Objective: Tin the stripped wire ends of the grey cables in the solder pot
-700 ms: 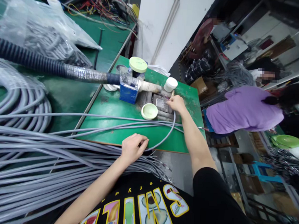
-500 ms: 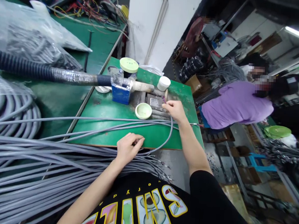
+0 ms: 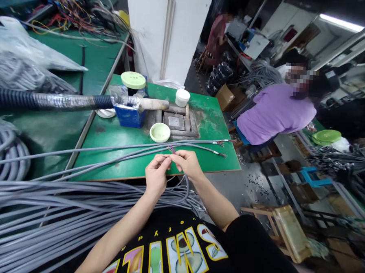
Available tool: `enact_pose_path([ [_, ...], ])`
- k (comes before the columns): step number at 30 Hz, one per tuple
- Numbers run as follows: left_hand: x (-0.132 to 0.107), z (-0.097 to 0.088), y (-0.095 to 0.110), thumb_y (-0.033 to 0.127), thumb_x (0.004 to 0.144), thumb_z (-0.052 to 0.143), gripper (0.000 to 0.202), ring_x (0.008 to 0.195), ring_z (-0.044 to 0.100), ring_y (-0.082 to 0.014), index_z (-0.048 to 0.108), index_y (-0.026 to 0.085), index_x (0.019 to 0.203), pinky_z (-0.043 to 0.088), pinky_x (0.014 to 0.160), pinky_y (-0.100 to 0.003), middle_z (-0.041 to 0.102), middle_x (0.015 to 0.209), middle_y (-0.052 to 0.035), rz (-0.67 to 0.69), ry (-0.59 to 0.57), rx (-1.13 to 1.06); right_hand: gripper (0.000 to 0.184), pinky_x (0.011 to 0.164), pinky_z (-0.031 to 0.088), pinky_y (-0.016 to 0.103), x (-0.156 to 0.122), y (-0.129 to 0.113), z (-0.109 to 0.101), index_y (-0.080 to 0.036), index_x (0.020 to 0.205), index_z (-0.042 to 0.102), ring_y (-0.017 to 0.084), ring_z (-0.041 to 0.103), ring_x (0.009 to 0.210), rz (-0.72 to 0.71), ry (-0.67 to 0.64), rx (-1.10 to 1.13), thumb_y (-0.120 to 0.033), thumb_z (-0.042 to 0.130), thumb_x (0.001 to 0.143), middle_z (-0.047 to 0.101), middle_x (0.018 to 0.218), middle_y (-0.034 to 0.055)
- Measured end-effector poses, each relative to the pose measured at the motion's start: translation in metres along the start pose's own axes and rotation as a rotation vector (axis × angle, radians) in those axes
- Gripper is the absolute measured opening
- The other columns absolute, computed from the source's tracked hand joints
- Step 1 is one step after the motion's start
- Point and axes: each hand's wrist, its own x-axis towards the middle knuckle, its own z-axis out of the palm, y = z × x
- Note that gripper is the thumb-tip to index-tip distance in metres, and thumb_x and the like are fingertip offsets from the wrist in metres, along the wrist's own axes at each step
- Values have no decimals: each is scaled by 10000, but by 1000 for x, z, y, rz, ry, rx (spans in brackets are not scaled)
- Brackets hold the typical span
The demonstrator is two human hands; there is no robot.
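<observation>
From the head view, your left hand (image 3: 156,175) and right hand (image 3: 189,164) meet just over the near edge of the green surface (image 3: 208,117), both on the end of one grey cable (image 3: 186,188). The cable has a smooth, pale grey jacket; it curves up from the bundle below your wrists and ends between your hands, where thin coloured wires (image 3: 170,149) fan out of the stripped jacket, reddish and purple strands showing. The fingers of your left hand are pinched together on the wire tips, and the fingers of your right hand are closed on the cable end just beside them, so the two hands nearly touch.

Beyond your hands, more grey cables (image 3: 200,144) lie across the surface with their stripped ends pointing right. Behind them sits a small pale green dish (image 3: 160,132), just beside a square metal tray (image 3: 174,120) sunk in the surface. A white jar (image 3: 182,97) stands at the tray's far corner, and a blue box (image 3: 129,114) to its left, under a black ribbed hose (image 3: 34,100). A thick bundle of grey cables (image 3: 44,210) fills the lower left. To the right, a person in a purple shirt (image 3: 275,113) bends over.
</observation>
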Motion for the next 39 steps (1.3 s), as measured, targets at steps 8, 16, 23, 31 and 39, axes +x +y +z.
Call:
enact_pose_path([
  [8,7,-11,9,234,744,685,58,684,537,-96,657,185,730,433,633,-225,587,748,4,390,45,324,297,329,261,173,-27,9,-6,-171,988,615,34,375,317,74,-31,170,-398,589,800,504,485,-90],
  [16,-8,-7,4,248,720,700,131,760,585,-136,706,221,848,475,716,-277,643,800,-16,350,-71,451,320,339,202,181,-44,17,-5,-229,1103,552,36,261,317,46,42,453,-361,591,814,425,458,-110],
  [23,-14,-5,-3,452,705,692,364,776,647,-182,705,157,917,510,692,-291,698,821,-80,-254,-174,69,422,320,224,173,-52,24,2,-283,1209,462,45,303,300,78,43,431,-373,591,818,492,483,-106],
  [31,-25,-6,12,429,706,708,272,783,621,-183,726,160,673,482,802,-322,693,721,-62,-208,-372,234,224,562,471,233,-41,2,-36,-191,890,690,95,572,564,34,-142,-12,-285,725,690,601,675,-26],
  [39,-32,-5,21,470,693,696,327,720,623,-181,733,148,732,489,744,-313,708,741,-73,-357,-581,249,170,467,371,240,-30,-3,-32,-199,533,650,98,470,518,-69,-15,57,-272,735,661,517,579,-21],
])
